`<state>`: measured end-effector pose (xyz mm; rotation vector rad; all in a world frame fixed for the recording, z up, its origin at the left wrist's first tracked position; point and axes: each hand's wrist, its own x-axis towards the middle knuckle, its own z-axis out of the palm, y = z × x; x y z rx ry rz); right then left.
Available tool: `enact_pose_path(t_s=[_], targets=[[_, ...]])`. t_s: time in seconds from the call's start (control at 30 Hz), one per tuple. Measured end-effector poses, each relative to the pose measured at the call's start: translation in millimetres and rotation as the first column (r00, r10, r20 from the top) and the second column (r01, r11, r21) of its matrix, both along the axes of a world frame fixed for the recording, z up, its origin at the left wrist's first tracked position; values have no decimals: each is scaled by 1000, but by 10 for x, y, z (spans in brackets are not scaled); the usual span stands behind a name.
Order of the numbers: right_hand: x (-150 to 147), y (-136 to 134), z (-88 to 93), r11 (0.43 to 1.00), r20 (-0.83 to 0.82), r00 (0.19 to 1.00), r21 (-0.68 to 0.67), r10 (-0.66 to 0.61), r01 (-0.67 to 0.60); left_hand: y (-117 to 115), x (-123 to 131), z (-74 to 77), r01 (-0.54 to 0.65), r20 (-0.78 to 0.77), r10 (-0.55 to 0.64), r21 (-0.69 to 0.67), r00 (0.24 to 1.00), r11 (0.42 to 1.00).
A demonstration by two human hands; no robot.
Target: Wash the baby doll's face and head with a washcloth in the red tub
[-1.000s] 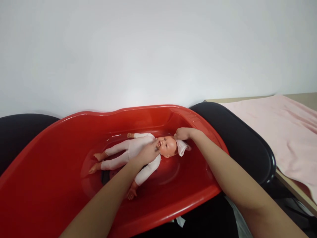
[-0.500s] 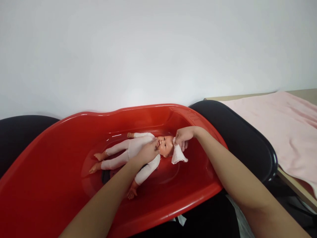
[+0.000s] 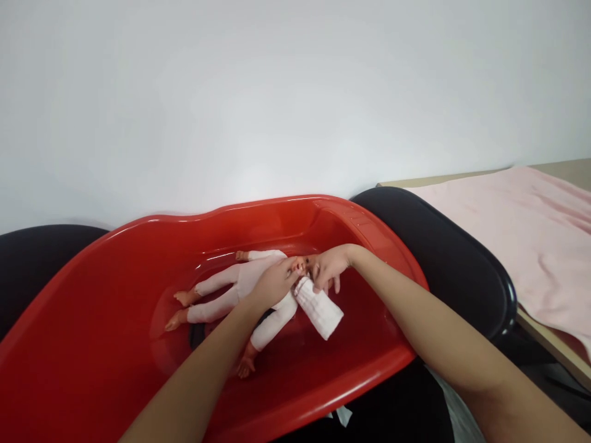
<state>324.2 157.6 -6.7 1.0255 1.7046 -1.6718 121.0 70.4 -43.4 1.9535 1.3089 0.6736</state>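
Observation:
A baby doll in white clothing lies on its back in a red baby bath, its feet to the left and head to the right. My left hand grips the doll at the upper chest and neck, close under the chin; some of its fingers are hidden. At the near side of the head, my right hand pinches a small white cloth, which hangs down past the doll's cheek. That hand covers most of the upper face and head.
Black chair-like surfaces stand at the left and right of the bath. Farther right, a pink cloth covers a wooden table. A pale wall rises behind the bath.
My right hand has shifted left and slightly down over the doll's face. The cloth has swung nearer and unfolded more beside the cheek. My left hand stays at the neck.

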Motion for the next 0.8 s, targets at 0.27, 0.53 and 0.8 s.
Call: enact_pose_path(t_s=[0.27, 0.53, 0.8], targets=[[91, 92, 89, 958, -192, 981, 276, -24, 77, 8, 44, 106, 51, -51, -51, 8, 997, 999], [168, 138, 42, 865, -390, 914, 415, -111, 281, -72, 61, 51, -93, -213, 88, -14, 973, 996], [179, 193, -135, 747, -255, 965, 627, -70, 220, -209, 235, 111, -68, -261, 60, -20, 964, 997]])
